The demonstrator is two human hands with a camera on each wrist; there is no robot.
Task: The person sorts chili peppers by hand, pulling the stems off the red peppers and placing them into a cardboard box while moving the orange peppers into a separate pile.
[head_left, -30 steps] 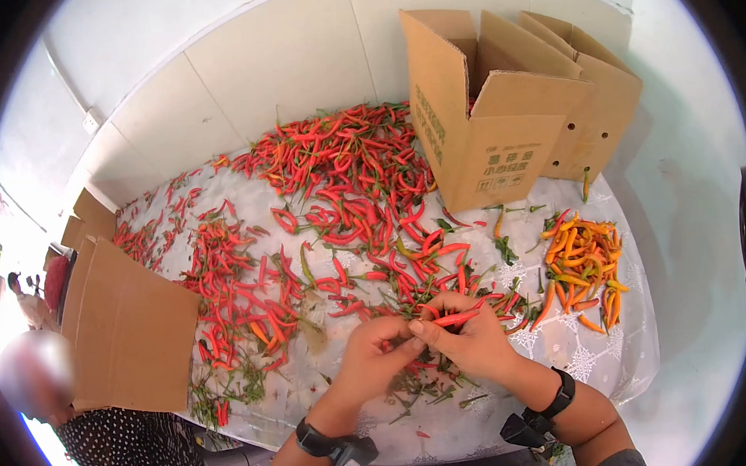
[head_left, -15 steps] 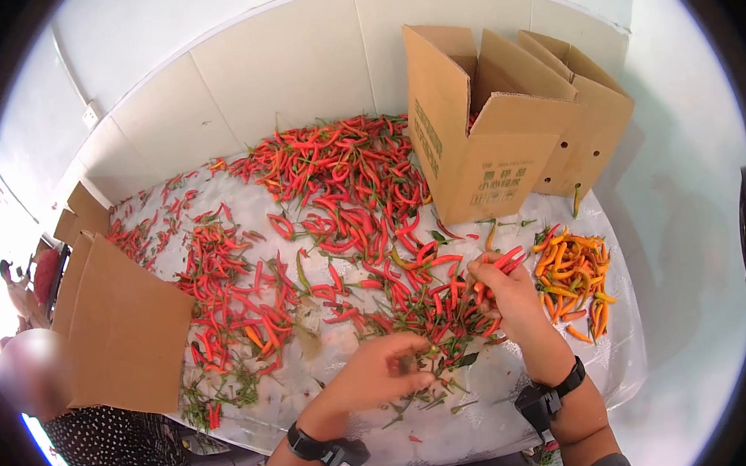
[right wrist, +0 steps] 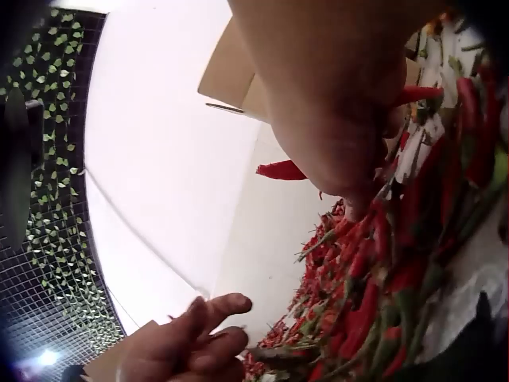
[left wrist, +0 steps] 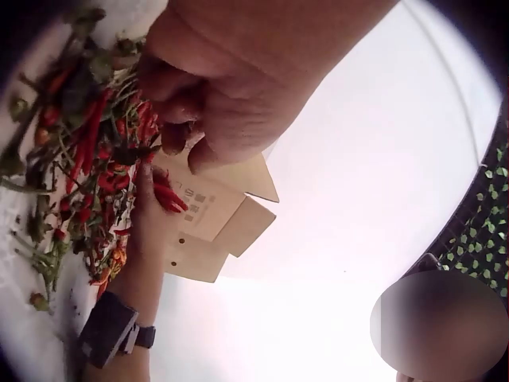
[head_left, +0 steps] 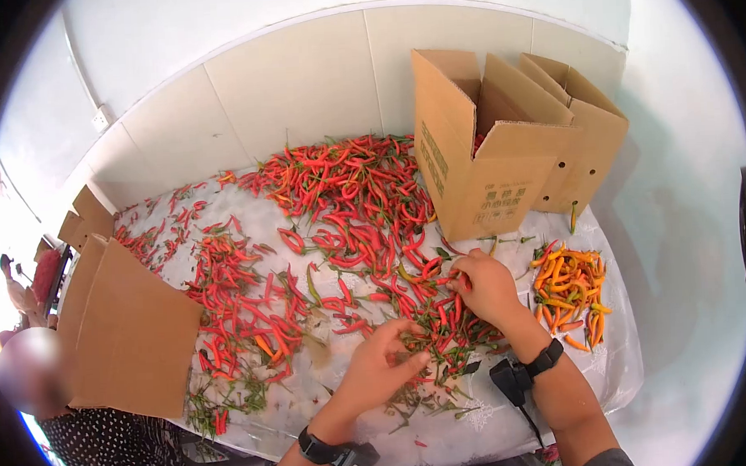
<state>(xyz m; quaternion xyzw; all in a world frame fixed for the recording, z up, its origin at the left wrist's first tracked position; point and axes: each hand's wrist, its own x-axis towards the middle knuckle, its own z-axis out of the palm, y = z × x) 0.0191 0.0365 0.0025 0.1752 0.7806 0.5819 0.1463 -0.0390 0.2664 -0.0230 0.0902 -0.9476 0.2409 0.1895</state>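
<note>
Your right hand point(head_left: 485, 286) holds red chillies point(head_left: 443, 321) in its grip at mid-table point(head_left: 562, 366), near the box point(head_left: 479, 187). Your left hand point(head_left: 383, 366) rests on the stems nearer you, grip loosely curled.

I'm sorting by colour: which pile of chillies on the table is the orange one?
The small pile of orange chillies at the table's right edge, right of the right hand; the other piles are red.

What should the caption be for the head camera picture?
Two hands sort red chillies on a table beside cardboard boxes.
</note>
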